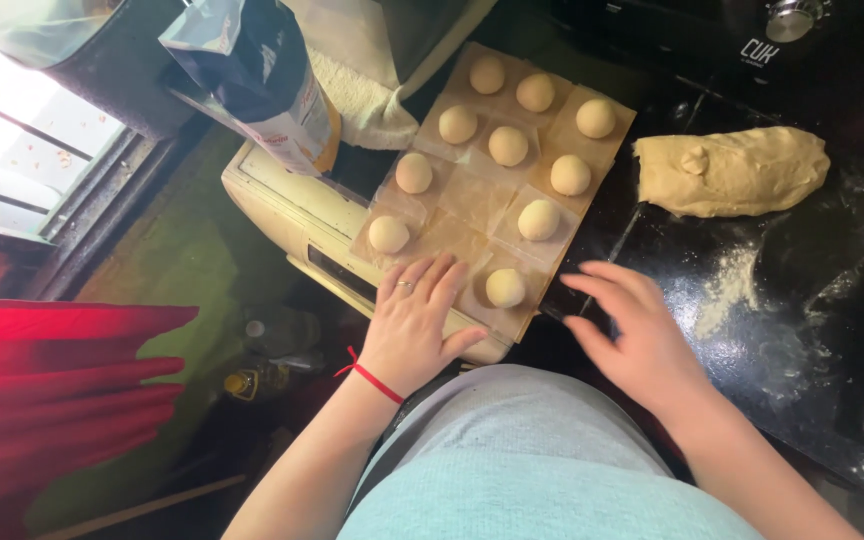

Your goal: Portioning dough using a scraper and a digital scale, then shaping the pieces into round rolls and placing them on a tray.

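Several small round dough balls (508, 146) sit on squares of brown parchment paper (472, 195) laid over a cream appliance top. My left hand (414, 322), with a ring and a red string at the wrist, lies flat and empty on the near edge of the paper, beside the nearest dough ball (505, 288). My right hand (632, 335) hovers over the black floured counter (802, 320), fingers spread, holding nothing. A large lump of dough (732, 170) lies on the counter at the far right.
A flour bag (267, 85) stands at the back left next to a white cloth (372, 105). Red fabric (52, 380) hangs at the left. Bottles (262, 378) stand on the floor below. Spilled flour (732, 290) streaks the counter.
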